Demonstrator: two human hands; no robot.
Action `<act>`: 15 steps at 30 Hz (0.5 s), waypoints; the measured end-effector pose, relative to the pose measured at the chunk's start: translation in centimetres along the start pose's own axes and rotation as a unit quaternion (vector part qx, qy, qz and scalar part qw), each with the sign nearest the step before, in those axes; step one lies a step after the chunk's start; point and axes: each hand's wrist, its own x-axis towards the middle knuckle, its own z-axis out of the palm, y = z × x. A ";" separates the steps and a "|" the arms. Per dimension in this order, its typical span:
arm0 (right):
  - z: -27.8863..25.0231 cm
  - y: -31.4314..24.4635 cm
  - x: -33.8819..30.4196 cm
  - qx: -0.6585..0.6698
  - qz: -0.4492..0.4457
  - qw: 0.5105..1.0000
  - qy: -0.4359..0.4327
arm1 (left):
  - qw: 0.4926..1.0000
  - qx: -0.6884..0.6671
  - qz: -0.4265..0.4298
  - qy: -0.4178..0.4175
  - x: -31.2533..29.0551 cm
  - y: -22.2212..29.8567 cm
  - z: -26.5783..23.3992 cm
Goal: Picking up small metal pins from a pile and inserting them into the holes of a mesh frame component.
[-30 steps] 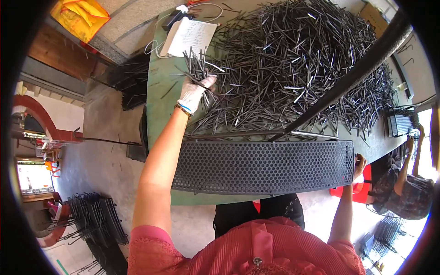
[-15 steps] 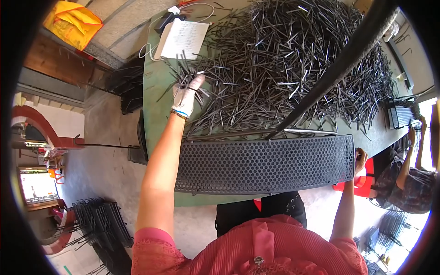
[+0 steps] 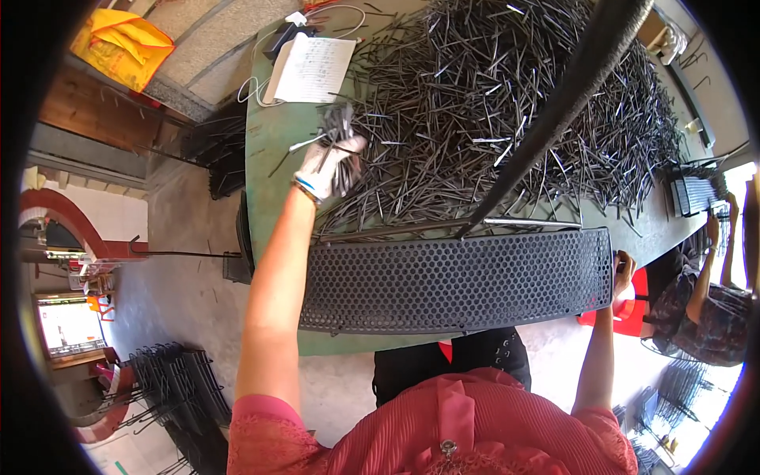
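The bunch of dark strips is clasped in my gloved left fist, over the green table beside the big strip pile. My right hand meets the perforated panel at its right end; whether those fingers grip, I cannot tell. Beyond my left fist lies an open notebook.

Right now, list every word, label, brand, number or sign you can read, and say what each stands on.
None can be read clearly.
Notebook: rows of handwriting, too small to read.
Yellow folded item: faint reddish marks, too blurred to tell whether they are print.
Black trousers: pale marks, too small to tell whether they are letters.
Black perforated panel: no readable text.
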 end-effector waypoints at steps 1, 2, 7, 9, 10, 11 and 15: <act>0.1 -0.3 0.0 0.004 0.008 1.000 -0.003 | 0.992 -0.006 -0.118 -0.048 0.3 0.5 -1.0; 0.2 -0.5 0.0 0.004 0.009 1.000 -0.004 | 0.971 0.126 -0.141 -0.144 0.7 1.0 -1.8; 0.3 -1.5 -0.1 0.007 -0.008 1.000 0.001 | 0.762 0.640 -0.098 -0.024 0.6 0.4 -1.5; 0.1 -1.5 -0.2 0.013 0.039 0.999 -0.011 | 0.760 0.646 -0.062 -0.020 0.2 1.0 -1.3; 0.1 -1.4 -0.1 0.008 0.007 1.000 0.002 | 0.778 0.628 -0.016 -0.001 -0.1 1.1 -1.5; 0.3 -1.3 -0.1 0.005 -0.025 1.000 0.016 | 0.806 0.592 -0.021 -0.008 -0.3 2.0 -1.6; 0.2 -0.5 0.0 -0.002 -0.002 1.000 0.005 | 0.986 0.152 0.060 0.010 -0.1 -0.4 -3.4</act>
